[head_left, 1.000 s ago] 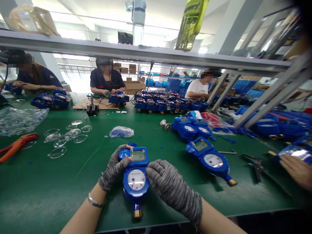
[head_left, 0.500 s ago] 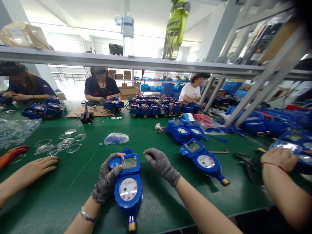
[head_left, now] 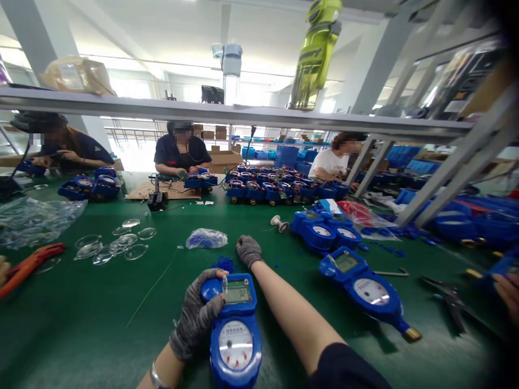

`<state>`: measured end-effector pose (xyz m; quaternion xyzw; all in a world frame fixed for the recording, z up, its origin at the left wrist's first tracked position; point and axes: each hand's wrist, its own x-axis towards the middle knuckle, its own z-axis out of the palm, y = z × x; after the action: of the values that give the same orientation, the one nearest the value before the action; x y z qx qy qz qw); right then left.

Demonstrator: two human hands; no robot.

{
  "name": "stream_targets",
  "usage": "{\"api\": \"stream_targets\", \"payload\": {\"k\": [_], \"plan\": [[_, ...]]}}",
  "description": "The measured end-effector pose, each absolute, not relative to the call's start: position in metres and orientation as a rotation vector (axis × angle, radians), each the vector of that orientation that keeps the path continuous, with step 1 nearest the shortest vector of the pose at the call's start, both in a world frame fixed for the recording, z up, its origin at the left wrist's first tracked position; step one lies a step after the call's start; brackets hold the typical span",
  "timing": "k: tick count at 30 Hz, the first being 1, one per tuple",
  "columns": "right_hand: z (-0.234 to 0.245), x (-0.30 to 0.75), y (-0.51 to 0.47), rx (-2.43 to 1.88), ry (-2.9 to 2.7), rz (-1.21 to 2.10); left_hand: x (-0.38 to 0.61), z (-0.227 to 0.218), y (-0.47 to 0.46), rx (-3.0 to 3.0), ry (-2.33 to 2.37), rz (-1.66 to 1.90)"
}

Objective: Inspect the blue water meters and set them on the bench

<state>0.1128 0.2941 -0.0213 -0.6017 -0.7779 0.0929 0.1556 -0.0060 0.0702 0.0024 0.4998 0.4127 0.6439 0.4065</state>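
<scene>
My left hand (head_left: 198,313), in a grey fingerless glove, is closed round the display end of a blue water meter (head_left: 235,346). Its thumb presses beside a small clear piece at the edge of the LCD window. The meter lies face up, its lower end cut off by the frame. My right hand (head_left: 248,252), gloved too, reaches forward past the meter. Its fingers are curled down, and anything between them is hidden. Just left of it lies a pile of tiny blue parts (head_left: 224,263), with a clear bag of blue pieces (head_left: 206,238) behind.
Another meter (head_left: 371,290) lies to the right, near pliers (head_left: 450,300) and a hex key (head_left: 391,273). Clear discs (head_left: 124,243) and orange-handled pliers (head_left: 34,265) are on the left. A wire spool (head_left: 279,223) stands behind. Co-workers sit across the table; a person's hand (head_left: 508,292) shows at right.
My right hand has moved forward, away from me, beyond the meter. My left hand keeps its hold. The view has shifted, and the neighbours' hands at both sides have drawn back.
</scene>
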Motion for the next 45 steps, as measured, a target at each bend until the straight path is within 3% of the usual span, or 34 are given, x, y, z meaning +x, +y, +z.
{"api": "stream_targets", "payload": {"k": [9, 18, 25, 28, 31, 34, 39, 45], "plan": [[-0.025, 0.159, 0.236, -1.567, -2.504, 0.144, -0.009, 0.001, 0.073, 1.208, 1.100, 1.672], [-0.033, 0.159, 0.231, -1.581, -2.416, 0.208, -0.004, 0.007, 0.071, 1.194, 1.024, 1.682], [0.000, 0.173, 0.221, -1.532, -2.293, 0.318, 0.002, 0.006, 0.067, 1.151, 0.973, 1.653], [0.029, 0.186, 0.180, -1.336, -2.214, 0.381, 0.004, 0.005, 0.068, 1.159, 0.969, 1.646], [0.051, 0.186, 0.119, -0.874, -2.177, 0.485, 0.003, 0.005, 0.069, 1.194, 1.011, 1.668], [0.054, 0.170, 0.075, -0.616, -2.278, 0.257, 0.002, 0.008, 0.068, 1.220, 1.061, 1.686], [0.045, 0.144, 0.064, -0.741, -2.353, -0.129, 0.002, 0.011, 0.066, 1.235, 1.060, 1.698], [0.048, 0.138, 0.073, -0.726, -2.432, -0.098, 0.003, 0.009, 0.067, 1.226, 1.046, 1.714]]}}
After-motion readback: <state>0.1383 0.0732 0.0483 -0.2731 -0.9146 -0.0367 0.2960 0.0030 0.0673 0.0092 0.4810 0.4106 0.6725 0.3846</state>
